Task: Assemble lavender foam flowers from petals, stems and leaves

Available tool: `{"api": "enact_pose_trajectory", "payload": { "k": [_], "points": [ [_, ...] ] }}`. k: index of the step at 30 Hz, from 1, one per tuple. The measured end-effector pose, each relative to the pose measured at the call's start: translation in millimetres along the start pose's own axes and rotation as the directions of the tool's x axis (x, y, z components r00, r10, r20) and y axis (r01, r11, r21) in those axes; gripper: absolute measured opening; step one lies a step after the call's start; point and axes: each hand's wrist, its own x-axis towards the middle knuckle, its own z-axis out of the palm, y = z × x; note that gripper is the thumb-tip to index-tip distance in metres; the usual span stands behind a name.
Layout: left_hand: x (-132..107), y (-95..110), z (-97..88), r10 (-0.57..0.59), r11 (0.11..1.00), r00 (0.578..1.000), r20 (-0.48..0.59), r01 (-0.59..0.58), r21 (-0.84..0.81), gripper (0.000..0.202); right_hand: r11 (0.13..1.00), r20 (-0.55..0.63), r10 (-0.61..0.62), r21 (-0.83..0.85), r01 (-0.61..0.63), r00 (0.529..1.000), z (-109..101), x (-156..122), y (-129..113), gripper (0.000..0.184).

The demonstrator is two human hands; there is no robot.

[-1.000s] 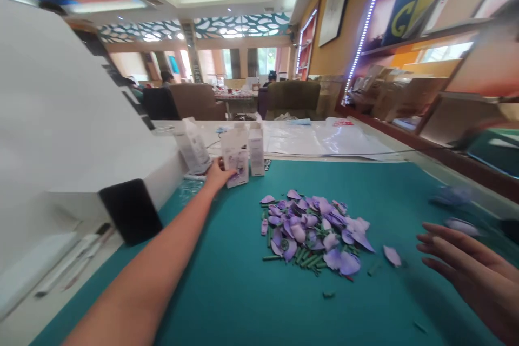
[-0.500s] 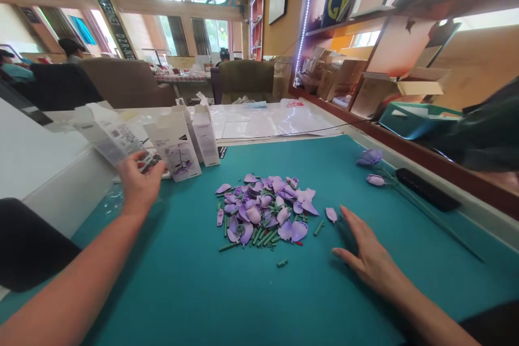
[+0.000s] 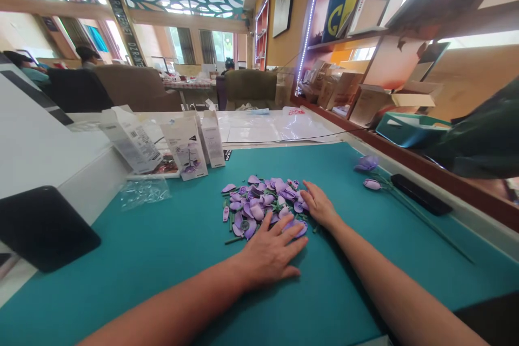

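Observation:
A heap of purple plastic petals and green stem pieces [image 3: 256, 210] lies on the teal mat [image 3: 194, 303]. My left hand [image 3: 273, 251] is spread flat over the heap's near right edge, fingers apart, covering some of the pieces. At the heap's right side, my right hand [image 3: 320, 204] rests with its fingertips against the purple pieces, fingers extended and nothing gripped. Between the hands a few petals [image 3: 300, 228] show.
White printed boxes [image 3: 187, 154] stand at the back left beside a crumpled clear plastic bag [image 3: 145, 192]. To the right lie an assembled purple flower on a long stem [image 3: 425, 221] and a black case [image 3: 421, 194]. A black tablet-like object [image 3: 46, 227] is at far left.
My left hand has come from the boxes to the heap's near edge, leaving the plastic bag on the mat. My right hand has moved inward against the heap's right side.

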Motion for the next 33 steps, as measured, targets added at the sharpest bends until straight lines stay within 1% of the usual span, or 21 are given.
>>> {"api": "enact_pose_trajectory", "payload": {
  "k": [4,8,13,18,22,25,27,29,30,32,33],
  "points": [
    [10,-8,3.4,-0.034,0.998,0.999,0.008,0.034,0.047,0.051,1.000,0.032,-0.022,0.012,0.021,0.999,15,25,-9,0.050],
    [7,-14,5.6,-0.054,0.997,0.998,-0.020,0.055,0.054,0.042,0.999,0.057,-0.034,0.021,0.033,0.998,24,31,-20,0.043],
    [-7,-20,3.9,-0.072,0.997,0.997,-0.010,0.073,0.036,0.040,0.999,0.073,-0.039,0.031,0.037,0.997,30,27,-35,0.043],
    [-28,-31,-1.0,-0.103,0.994,0.995,-0.001,0.103,0.025,0.039,0.998,0.070,-0.034,0.048,0.030,0.997,37,23,-54,0.045],
    [-43,-36,-4.3,-0.126,0.992,0.992,-0.001,0.126,0.031,0.036,0.996,0.057,-0.031,0.089,0.026,0.998,43,20,-72,0.043],
    [-50,-37,-9.4,-0.135,0.991,0.991,-0.012,0.135,0.024,0.033,0.990,0.042,-0.032,0.136,0.026,0.999,43,20,-80,0.041],
    [-53,-37,-15.3,-0.154,0.988,0.988,-0.015,0.153,-0.007,0.034,0.985,0.033,-0.028,0.172,0.022,0.999,39,22,-82,0.040],
    [-57,-40,-23.5,-0.218,0.975,0.975,-0.042,0.215,-0.062,0.037,0.979,0.019,-0.012,0.205,0.008,1.000,32,28,-81,0.038],
    [-59,-43,-28.3,-0.273,0.959,0.960,-0.068,0.266,-0.094,0.036,0.975,0.007,0.001,0.221,-0.003,1.000,27,31,-81,0.037],
    [-66,-52,-38.8,-0.392,0.914,0.908,-0.145,0.367,-0.172,0.032,0.967,-0.024,0.023,0.253,-0.016,0.999,17,38,-84,0.035],
    [-69,-57,-44.4,-0.456,0.883,0.873,-0.171,0.420,-0.210,0.030,0.962,-0.044,0.026,0.271,-0.013,0.999,11,41,-88,0.035]
  ]
}}
